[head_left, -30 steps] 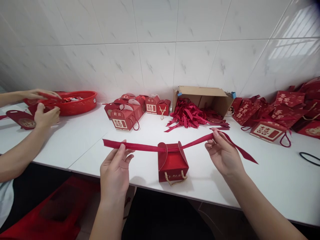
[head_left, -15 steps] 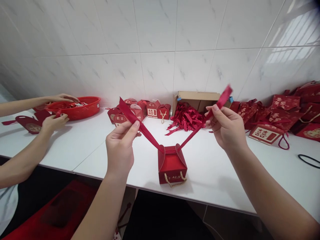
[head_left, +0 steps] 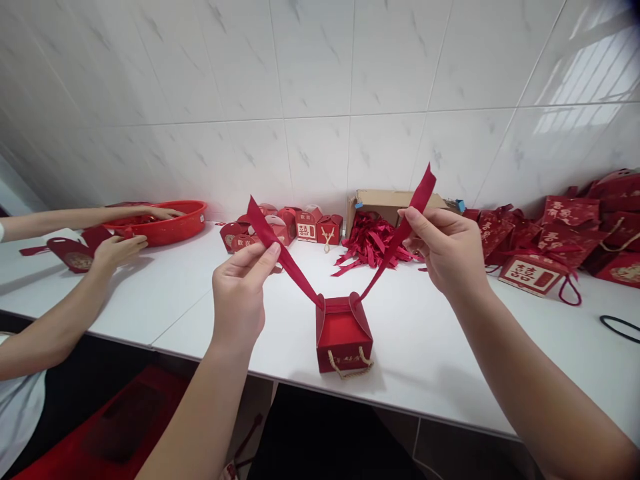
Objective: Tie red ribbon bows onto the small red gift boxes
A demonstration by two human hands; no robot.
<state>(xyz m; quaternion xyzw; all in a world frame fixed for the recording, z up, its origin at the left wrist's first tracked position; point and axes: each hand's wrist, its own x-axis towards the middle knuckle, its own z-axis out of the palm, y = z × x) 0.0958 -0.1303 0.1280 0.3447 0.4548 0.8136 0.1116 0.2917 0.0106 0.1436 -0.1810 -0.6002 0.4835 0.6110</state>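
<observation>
A small red gift box with a twisted cord handle on its front stands upright near the table's front edge. A dark red ribbon runs through the tabs at the top of the box, its two ends pulled up and outward in a V. Pinched between thumb and fingers of my left hand is the left end. My right hand pinches the other end, slightly higher. Both ribbon tips stick up past the fingers, and neither hand touches the box itself.
Behind the box, a cardboard carton spills a heap of cut ribbons. Finished red boxes are piled at right; several others stand along the wall. At left, a co-worker's hands work at a red basin and an open box.
My right hand has shifted a little left, and its ribbon end now stands straighter. My left hand has hardly moved. The co-worker's far hand has reached further into the basin.
</observation>
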